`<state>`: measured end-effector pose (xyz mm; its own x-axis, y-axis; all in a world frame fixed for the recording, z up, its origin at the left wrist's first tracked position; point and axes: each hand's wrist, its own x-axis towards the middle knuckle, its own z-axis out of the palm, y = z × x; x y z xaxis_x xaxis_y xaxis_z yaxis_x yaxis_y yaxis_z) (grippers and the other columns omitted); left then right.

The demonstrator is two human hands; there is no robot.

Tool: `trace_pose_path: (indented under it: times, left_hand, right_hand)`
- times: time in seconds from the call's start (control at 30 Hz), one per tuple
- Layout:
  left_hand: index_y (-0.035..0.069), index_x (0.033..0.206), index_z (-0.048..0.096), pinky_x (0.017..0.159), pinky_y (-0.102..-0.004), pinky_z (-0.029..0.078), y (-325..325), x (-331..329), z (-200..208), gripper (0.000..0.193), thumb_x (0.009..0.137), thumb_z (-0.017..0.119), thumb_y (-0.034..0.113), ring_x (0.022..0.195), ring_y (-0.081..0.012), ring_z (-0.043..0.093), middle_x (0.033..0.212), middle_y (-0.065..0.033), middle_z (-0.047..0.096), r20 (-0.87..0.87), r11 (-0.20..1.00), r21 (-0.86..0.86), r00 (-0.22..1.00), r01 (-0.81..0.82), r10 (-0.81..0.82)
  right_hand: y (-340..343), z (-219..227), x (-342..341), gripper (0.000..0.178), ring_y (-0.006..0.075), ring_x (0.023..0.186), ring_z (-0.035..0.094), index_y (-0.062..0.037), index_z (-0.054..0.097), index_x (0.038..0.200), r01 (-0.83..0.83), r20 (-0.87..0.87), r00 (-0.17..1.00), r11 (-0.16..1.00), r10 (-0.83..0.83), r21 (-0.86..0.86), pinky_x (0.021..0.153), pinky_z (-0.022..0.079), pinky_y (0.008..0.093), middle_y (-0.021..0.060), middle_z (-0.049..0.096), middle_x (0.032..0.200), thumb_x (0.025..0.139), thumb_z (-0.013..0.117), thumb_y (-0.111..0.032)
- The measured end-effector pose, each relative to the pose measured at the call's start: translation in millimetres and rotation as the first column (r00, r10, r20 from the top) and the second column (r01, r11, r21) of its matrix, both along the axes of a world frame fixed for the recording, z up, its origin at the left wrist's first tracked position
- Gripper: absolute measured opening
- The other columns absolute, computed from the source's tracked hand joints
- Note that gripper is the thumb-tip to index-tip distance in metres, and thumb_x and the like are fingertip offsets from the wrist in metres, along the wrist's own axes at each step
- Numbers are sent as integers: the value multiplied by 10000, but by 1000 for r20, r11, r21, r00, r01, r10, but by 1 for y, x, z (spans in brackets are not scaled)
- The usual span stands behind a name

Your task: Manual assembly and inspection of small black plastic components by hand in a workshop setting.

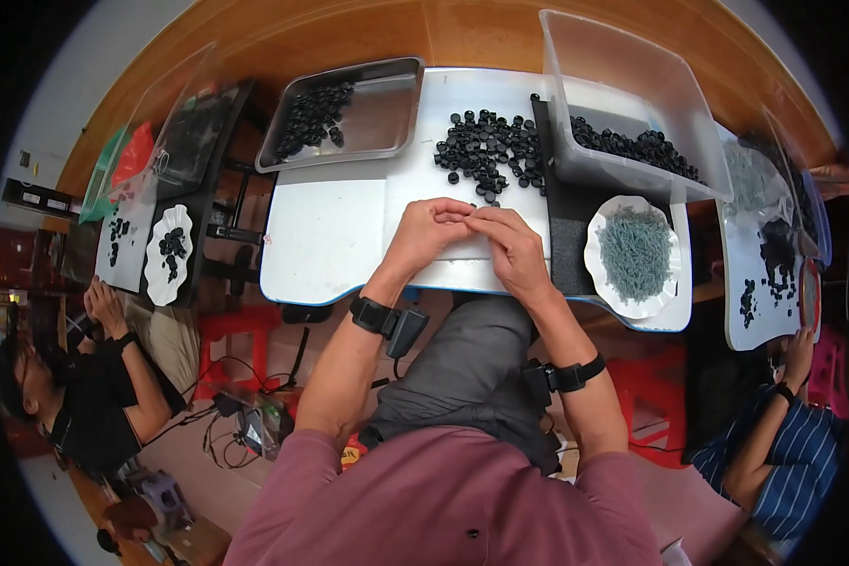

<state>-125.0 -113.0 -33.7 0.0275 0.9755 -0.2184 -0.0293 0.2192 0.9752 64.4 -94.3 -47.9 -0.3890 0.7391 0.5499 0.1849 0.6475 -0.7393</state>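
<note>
My left hand (428, 232) and my right hand (511, 241) meet fingertip to fingertip over the front of the white table (325, 231). Both are closed in a pinch, and whatever is between the fingers is too small or hidden to name. Just beyond them lies a loose pile of small round black caps (489, 149), the nearest almost at my fingertips. To the right of my right hand, a white scalloped plate (594, 259) holds a heap of thin grey-green pin-like pieces (637, 253).
A metal tray (373, 141) with black parts stands back left. At back right is a clear plastic bin (623, 174) with more black parts. A dark mat (571, 222) lies beneath it. Co-workers sit at tables left (113, 377) and right (774, 443). Red stools (241, 344) stand below.
</note>
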Motion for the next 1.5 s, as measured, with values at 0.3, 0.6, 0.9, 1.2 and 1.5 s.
trace_pose_path:
  times: [0.3,0.6,0.9,1.2,1.5]
  left_hand:
    - [-49,1159,700,846,-242,560,-4,7,4,291,887,767,30,959,-116,698,1061,-98,748,-85,999,16,996,-33,35]
    - [-48,1137,706,849,-247,565,-6,7,-5,251,897,752,10,956,-125,703,1054,-99,751,30,995,93,999,-47,44]
    - [-59,1129,704,846,-247,568,-2,10,-2,242,905,752,20,949,-125,707,1043,-102,754,-12,995,84,998,-55,56]
    - [-31,1136,720,873,-252,555,-7,4,-18,235,903,735,-2,955,-110,686,1051,-74,747,74,984,155,994,-90,80]
    - [-30,1127,737,866,-254,563,-10,5,-7,261,875,778,27,944,-114,698,1045,-84,760,30,985,149,996,-86,83]
  right_hand:
    - [0,4,1,302,236,965,723,9,715,1163,47,-181,976,935,-118,-353,853,566,314,153,715,1087,888,615,82]
    - [-2,2,0,311,217,906,723,3,709,1182,36,-82,995,956,-63,-292,797,571,305,136,719,1066,882,647,56]
    - [0,5,0,315,222,885,716,0,707,1186,43,-45,997,956,-58,-292,788,568,306,142,714,1052,879,651,51]
    - [1,2,-2,220,206,885,718,16,727,1101,113,-97,984,946,-149,-305,800,560,292,124,726,1007,889,670,22]
    - [-2,-2,4,237,187,902,714,27,728,1115,98,-120,981,923,-152,-371,817,564,286,125,728,1020,892,651,40]
